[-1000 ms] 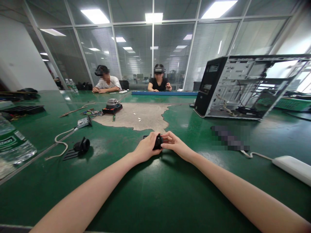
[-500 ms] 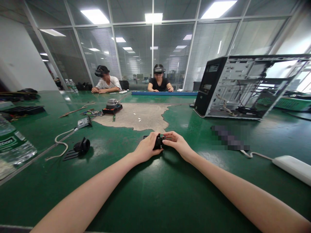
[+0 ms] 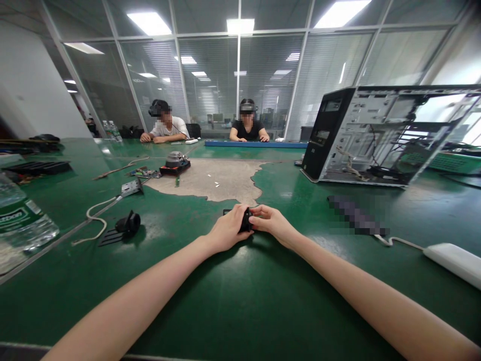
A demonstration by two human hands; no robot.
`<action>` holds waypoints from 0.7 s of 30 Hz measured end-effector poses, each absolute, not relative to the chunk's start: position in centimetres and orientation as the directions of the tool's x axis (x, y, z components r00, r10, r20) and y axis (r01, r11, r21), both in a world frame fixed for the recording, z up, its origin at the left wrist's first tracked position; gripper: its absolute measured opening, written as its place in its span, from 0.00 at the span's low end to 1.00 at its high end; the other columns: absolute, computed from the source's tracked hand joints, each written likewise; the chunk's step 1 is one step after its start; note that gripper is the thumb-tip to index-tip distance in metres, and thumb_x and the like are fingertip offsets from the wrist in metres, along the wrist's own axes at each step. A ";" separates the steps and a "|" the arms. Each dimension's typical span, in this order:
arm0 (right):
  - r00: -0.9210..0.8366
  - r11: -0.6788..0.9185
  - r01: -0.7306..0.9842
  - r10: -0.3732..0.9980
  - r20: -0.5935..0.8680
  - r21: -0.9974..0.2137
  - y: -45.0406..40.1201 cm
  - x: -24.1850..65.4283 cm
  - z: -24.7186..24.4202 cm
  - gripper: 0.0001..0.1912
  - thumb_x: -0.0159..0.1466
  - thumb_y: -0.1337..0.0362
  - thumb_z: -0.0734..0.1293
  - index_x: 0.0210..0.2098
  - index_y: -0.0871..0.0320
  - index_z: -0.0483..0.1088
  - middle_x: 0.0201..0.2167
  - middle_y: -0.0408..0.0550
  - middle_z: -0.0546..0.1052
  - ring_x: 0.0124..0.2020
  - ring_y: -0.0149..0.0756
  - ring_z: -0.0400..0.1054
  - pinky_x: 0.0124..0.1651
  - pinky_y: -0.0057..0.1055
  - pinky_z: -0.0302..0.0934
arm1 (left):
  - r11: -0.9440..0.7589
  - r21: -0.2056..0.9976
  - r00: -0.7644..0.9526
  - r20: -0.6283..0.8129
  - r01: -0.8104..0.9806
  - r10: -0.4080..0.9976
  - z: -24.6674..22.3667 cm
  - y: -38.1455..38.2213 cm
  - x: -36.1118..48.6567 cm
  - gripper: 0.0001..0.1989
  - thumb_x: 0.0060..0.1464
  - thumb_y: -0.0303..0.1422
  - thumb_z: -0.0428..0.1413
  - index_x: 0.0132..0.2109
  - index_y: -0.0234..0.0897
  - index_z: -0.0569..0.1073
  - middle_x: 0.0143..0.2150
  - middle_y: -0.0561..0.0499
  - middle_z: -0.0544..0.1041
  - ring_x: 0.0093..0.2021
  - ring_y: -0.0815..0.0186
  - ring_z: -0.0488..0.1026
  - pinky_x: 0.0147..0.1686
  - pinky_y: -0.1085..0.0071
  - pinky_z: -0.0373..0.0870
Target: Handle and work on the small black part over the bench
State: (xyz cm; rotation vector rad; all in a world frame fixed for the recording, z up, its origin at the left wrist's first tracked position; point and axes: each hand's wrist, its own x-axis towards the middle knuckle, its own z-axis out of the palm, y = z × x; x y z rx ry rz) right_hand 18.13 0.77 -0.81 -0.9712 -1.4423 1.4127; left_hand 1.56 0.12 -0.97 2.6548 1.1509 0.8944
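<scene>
Before us, between our left hand and right hand, is a part. On the table, a bottle stands left, a computer case right, with a basket behind the case.

At nine o'clock, the plastic bottle carries a green label with pale lettering; its ending looks like "son", and the first letters are too blurred to tell. At ten o'clock, faint letters stand on the glass wall, too dim to read. Between two and three o'clock, the computer case bears a small badge on its black front, its characters unreadable.
</scene>
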 end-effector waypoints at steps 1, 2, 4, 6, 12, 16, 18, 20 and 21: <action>-0.323 0.067 -0.035 0.944 0.074 -0.997 0.7 18.2 -0.8 0.16 0.47 0.61 0.70 0.34 0.59 0.67 0.29 0.44 0.72 0.30 0.30 0.68 0.38 0.34 0.63 | -0.707 0.326 0.539 0.473 0.628 0.697 -1.0 0.1 1.6 0.28 0.46 0.34 0.55 0.52 0.40 0.50 0.50 0.45 0.60 0.47 0.58 0.65 0.42 0.59 0.66; -0.331 0.093 -0.030 0.939 0.098 -0.995 0.7 18.2 -0.8 0.15 0.47 0.61 0.70 0.34 0.59 0.66 0.30 0.44 0.72 0.30 0.30 0.68 0.38 0.34 0.63 | -0.707 0.329 0.539 0.472 0.626 0.697 -1.0 0.1 1.5 0.28 0.46 0.34 0.55 0.52 0.40 0.50 0.51 0.45 0.60 0.47 0.58 0.65 0.42 0.59 0.66; -0.341 0.171 -0.018 0.925 0.167 -0.985 0.5 18.3 -0.8 0.15 0.47 0.62 0.69 0.34 0.58 0.66 0.33 0.45 0.72 0.33 0.32 0.68 0.40 0.34 0.62 | -0.707 0.335 0.539 0.471 0.623 0.699 -1.0 0.2 1.5 0.28 0.46 0.34 0.55 0.52 0.40 0.50 0.50 0.45 0.60 0.47 0.58 0.65 0.42 0.59 0.66; -0.334 0.250 0.003 0.913 0.235 -0.968 0.2 18.3 -0.8 0.15 0.47 0.64 0.70 0.34 0.58 0.65 0.35 0.45 0.72 0.37 0.33 0.67 0.44 0.36 0.61 | -0.705 0.339 0.536 0.471 0.623 0.700 -1.1 0.3 1.5 0.28 0.45 0.34 0.55 0.52 0.40 0.50 0.50 0.45 0.60 0.47 0.58 0.65 0.42 0.59 0.66; -0.319 0.229 -0.010 0.922 0.220 -0.973 -0.4 17.9 -0.4 0.11 0.52 0.59 0.66 0.32 0.57 0.64 0.34 0.43 0.71 0.35 0.32 0.67 0.40 0.34 0.63 | -0.708 0.344 0.532 0.481 0.617 0.697 -1.2 0.4 1.5 0.29 0.45 0.33 0.55 0.52 0.41 0.50 0.50 0.45 0.60 0.48 0.58 0.65 0.42 0.59 0.65; -0.291 0.228 0.015 0.932 0.214 -0.974 0.1 17.8 -0.9 0.13 0.52 0.58 0.66 0.35 0.56 0.63 0.35 0.44 0.69 0.34 0.31 0.66 0.38 0.32 0.63 | -0.710 0.341 0.535 0.480 0.616 0.695 -1.2 0.5 1.5 0.29 0.45 0.34 0.55 0.52 0.40 0.51 0.50 0.45 0.61 0.47 0.58 0.65 0.42 0.59 0.66; -0.294 0.246 0.051 0.930 0.221 -0.968 0.4 17.8 -1.3 0.14 0.53 0.58 0.65 0.37 0.56 0.63 0.37 0.45 0.69 0.36 0.31 0.65 0.40 0.33 0.62 | -0.708 0.335 0.537 0.477 0.621 0.696 -1.2 0.5 1.5 0.29 0.45 0.34 0.56 0.52 0.39 0.51 0.50 0.45 0.61 0.47 0.58 0.65 0.42 0.60 0.66; -0.317 0.259 0.079 0.922 0.222 -0.963 0.4 17.9 -1.5 0.14 0.54 0.58 0.64 0.38 0.56 0.63 0.37 0.46 0.69 0.37 0.32 0.65 0.41 0.34 0.62 | -0.705 0.332 0.534 0.476 0.627 0.699 -1.2 0.5 1.5 0.29 0.45 0.34 0.56 0.52 0.39 0.50 0.50 0.44 0.60 0.47 0.58 0.65 0.42 0.59 0.66; -0.333 0.263 0.082 0.916 0.222 -0.961 0.4 18.0 -1.5 0.13 0.54 0.58 0.64 0.37 0.56 0.63 0.37 0.46 0.69 0.37 0.32 0.65 0.41 0.34 0.62 | -0.703 0.333 0.532 0.475 0.628 0.701 -1.2 0.5 1.5 0.29 0.45 0.34 0.55 0.52 0.40 0.50 0.50 0.45 0.60 0.47 0.57 0.65 0.42 0.59 0.66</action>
